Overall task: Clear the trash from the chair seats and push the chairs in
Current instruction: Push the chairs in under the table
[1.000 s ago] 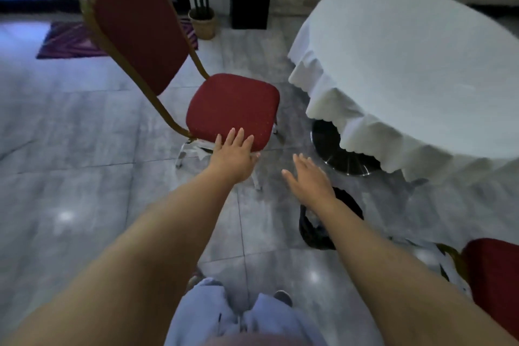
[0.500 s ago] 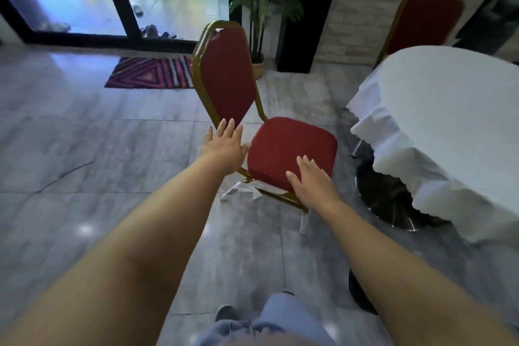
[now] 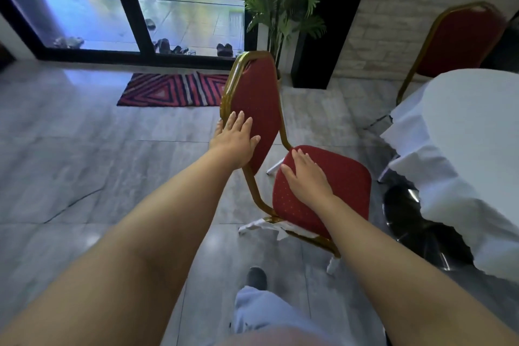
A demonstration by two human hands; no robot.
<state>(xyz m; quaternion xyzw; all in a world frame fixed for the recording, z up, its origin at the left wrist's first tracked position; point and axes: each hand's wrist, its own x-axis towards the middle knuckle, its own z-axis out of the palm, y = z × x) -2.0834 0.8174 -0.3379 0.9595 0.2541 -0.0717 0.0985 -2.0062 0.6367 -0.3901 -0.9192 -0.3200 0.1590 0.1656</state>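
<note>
I see the white-clothed table point(image 3: 474, 132) at right, and the red chair point(image 3: 323, 191) standing just left of it, apart from its edge. My left hand point(image 3: 234, 143) lies with straight fingers against the chair's backrest point(image 3: 257, 104). My right hand point(image 3: 306, 177) rests flat, fingers extended, on the seat, gripping nothing. White scraps point(image 3: 262, 226) lie under the seat's front.
</note>
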